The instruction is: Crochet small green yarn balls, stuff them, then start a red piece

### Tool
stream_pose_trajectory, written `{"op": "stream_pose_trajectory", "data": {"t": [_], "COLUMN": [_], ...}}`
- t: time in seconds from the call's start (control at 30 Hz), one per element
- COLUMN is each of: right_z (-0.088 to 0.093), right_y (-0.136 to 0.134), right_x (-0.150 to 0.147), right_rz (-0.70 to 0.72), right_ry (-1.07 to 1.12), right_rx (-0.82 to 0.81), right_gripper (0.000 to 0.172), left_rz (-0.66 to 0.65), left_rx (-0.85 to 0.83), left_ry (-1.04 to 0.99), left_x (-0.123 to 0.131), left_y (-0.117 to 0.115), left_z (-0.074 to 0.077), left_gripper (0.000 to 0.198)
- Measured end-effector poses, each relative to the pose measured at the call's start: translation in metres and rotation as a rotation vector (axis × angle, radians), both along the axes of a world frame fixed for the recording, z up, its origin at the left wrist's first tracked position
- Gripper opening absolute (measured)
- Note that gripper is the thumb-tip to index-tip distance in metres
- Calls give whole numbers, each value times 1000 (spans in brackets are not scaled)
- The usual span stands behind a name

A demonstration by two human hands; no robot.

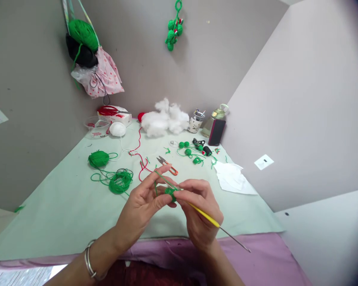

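Bare forearms come in over the front edge of the worktop, a left hand and a right hand nearly meeting there, both with fingertips drawn into a pinch. Pale green covers the worktop, and purple cloth shows along its front edge. Above the back left corner hangs a pink dotted bag, with a bundle of green yarn just above it. White stuffing is heaped at the middle of the back edge. Crumpled white paper lies by the right edge. A white box sits in the back left corner under red-handled scissors; in the back right corner a dark phone leans before a clear bottle, with a pen cup near them. Toward the left edge lie a tangled green coil and a green yarn ball. Orange-handled scissors rest open just beyond the hands, and little green balls are scattered nearer the back right corner. The right hand pinches a crochet hook by its yellow grip, its shaft slanting out over the front edge. Smallest is the green crochet piece, above the front part of the worktop, pinched between the left thumb and fingers; a green strand runs to it from the raised left index finger.
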State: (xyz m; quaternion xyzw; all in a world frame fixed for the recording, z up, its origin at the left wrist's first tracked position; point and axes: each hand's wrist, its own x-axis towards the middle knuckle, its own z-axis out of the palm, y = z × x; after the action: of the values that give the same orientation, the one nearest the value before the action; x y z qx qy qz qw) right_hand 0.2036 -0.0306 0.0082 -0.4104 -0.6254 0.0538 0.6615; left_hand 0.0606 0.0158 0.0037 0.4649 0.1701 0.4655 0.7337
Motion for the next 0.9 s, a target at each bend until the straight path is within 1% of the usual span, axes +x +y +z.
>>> {"op": "stream_pose_trajectory", "data": {"t": [0.1, 0.27, 0.4, 0.53, 0.7, 0.83, 0.9], "right_z": [-1, -5, -6, -3, -2, -1, 0], "right_y": [-3, -5, -5, -4, -4, -6, -7], "right_x": [-2, 0, 7, 13, 14, 15, 18], "right_rz": [-27, 7, 106, 197, 263, 301, 332], "right_ry": [31, 69, 121, 177, 258, 305, 330], "right_rx": [-11, -40, -133, -167, -163, -218, -254], "right_gripper": [31, 35, 29, 20, 17, 16, 16], "left_rz": [3, -37, -11, 22, 20, 25, 1], "left_rx": [23, 20, 7, 21, 23, 54, 74], "left_ry": [51, 92, 108, 119, 132, 141, 157], "left_x": [-1, -4, -5, -7, -10, -13, -14], "left_y": [-1, 0, 1, 2, 4, 6, 7], "left_z": [4, 10, 12, 12, 10, 9, 8], "left_gripper": [52, 47, 51, 52, 55, 50, 48]}}
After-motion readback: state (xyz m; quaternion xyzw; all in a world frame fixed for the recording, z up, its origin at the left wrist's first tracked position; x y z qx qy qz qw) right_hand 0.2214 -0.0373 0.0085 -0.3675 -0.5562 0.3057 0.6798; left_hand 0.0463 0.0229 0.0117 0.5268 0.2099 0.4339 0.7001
